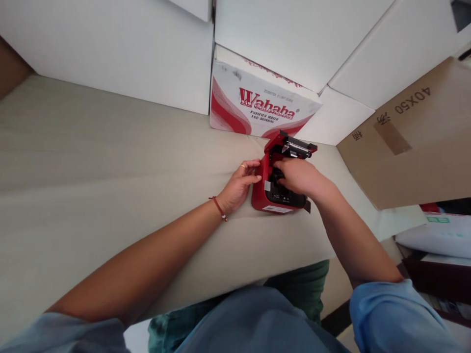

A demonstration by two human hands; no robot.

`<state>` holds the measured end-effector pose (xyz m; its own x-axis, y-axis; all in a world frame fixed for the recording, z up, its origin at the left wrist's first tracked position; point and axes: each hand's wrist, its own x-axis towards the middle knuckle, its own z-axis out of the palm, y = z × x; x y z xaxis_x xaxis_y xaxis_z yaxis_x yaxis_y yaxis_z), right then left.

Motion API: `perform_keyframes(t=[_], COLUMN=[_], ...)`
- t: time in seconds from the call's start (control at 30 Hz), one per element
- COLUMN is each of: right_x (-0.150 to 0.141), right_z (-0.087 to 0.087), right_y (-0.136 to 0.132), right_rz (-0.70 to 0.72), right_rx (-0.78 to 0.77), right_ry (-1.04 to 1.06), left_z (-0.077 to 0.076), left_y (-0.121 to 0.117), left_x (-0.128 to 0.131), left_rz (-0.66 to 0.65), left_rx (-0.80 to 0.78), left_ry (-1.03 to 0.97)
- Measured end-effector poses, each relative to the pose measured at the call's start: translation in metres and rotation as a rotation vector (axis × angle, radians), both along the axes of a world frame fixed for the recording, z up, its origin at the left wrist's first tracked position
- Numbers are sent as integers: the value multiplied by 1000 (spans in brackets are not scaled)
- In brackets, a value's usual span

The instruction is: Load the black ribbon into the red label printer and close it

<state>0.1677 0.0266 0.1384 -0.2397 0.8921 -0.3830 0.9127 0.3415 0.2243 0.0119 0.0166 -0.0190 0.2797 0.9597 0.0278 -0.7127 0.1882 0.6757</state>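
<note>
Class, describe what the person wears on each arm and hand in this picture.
Both hands are bare of gloves. The left hand has a gold-coloured ring, and its wrist a thin red bracelet with small beads. The right hand shows no jewellery. The left sleeve and right sleeve are plain blue.

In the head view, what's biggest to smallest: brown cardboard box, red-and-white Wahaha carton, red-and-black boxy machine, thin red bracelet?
Brown cardboard box
Red-and-white Wahaha carton
Red-and-black boxy machine
Thin red bracelet
</note>
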Motion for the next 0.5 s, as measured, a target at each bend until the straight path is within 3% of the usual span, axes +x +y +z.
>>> perform_keyframes(t=[0.17, 0.3, 0.4, 0.5], right_x=[-5, 0, 15, 46], right_z=[-8, -4, 11, 33], right_y=[13, 6, -13, -39], right_rz=[-60, -83, -122, -200], right_rx=[-10, 29, 63, 40], right_ry=[-11, 52, 281, 651], left_z=[1, 2, 2, 2], left_y=[1, 1, 0, 0], left_x=[0, 0, -2, -3], left_rz=[13, 15, 16, 5], left_rx=[-34, -28, -23, -11], left_ry=[14, 22, 26, 32])
